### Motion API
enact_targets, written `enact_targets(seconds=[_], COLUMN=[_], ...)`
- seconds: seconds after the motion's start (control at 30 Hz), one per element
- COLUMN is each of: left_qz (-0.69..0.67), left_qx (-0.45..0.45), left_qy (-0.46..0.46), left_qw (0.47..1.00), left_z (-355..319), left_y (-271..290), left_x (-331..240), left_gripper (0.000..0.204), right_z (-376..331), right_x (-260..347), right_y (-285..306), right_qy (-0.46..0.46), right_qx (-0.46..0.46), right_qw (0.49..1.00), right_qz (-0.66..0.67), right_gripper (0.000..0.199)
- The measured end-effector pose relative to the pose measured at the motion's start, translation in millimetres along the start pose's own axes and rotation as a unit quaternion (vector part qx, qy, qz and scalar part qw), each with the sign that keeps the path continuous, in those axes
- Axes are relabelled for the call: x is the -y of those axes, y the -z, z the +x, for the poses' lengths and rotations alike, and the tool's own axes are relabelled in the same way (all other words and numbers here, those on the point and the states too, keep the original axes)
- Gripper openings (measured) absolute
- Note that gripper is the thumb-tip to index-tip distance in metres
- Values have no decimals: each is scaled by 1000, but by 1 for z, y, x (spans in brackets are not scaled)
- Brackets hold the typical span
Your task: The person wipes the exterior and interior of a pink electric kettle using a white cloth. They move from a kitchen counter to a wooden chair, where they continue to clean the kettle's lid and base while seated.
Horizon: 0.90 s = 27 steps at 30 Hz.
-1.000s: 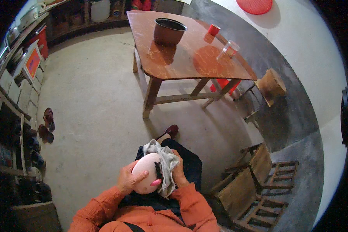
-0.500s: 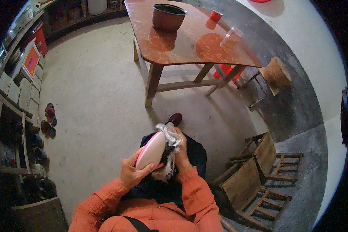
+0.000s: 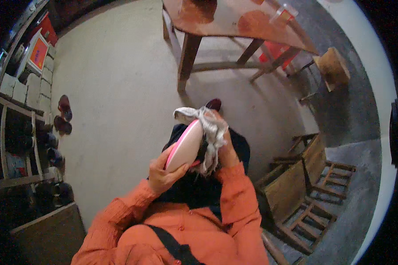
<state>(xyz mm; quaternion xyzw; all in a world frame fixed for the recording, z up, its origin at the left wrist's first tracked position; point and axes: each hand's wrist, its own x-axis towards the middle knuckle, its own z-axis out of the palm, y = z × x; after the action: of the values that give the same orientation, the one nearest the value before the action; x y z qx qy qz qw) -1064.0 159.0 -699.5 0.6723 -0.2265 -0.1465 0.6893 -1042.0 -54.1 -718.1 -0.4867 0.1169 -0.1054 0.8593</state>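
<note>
Tilted further edge-on: pink bowl [image 3: 184,147], left hand [image 3: 163,174] fingers gripping; right hand [image 3: 221,143] fingers clasping grey cloth [image 3: 210,130]. Wiping step; next, rotate bowl.

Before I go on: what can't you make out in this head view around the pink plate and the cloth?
- Head view: inner face of the pink plate, turned edge-on and covered by the grey cloth.
- Right hand fingers, mostly wrapped in the cloth.
- Left hand fingertips, behind the plate's rim.
- Wooden table top, cut off by the upper edge.
</note>
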Motion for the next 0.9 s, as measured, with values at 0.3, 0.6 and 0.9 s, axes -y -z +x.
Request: enact_targets(seconds=[0.3,0.6,0.9], left_qz=[-19,-2,27], left_qx=[67,71,19], left_qy=[62,79,61], left_qw=[996,994,998], left_z=[29,12,-3], left_y=[0,16,3], left_x=[-35,-27,-17], left_gripper=[64,35,37], right_z=[-6,-53,-36], right_x=[50,25,26], right_y=[-49,-77,-66], right_qy=[72,301,145], right_qx=[56,52,-35], right_qw=[982,870,955], right_qz=[-165,-387,-255], right_gripper=[17,27,21])
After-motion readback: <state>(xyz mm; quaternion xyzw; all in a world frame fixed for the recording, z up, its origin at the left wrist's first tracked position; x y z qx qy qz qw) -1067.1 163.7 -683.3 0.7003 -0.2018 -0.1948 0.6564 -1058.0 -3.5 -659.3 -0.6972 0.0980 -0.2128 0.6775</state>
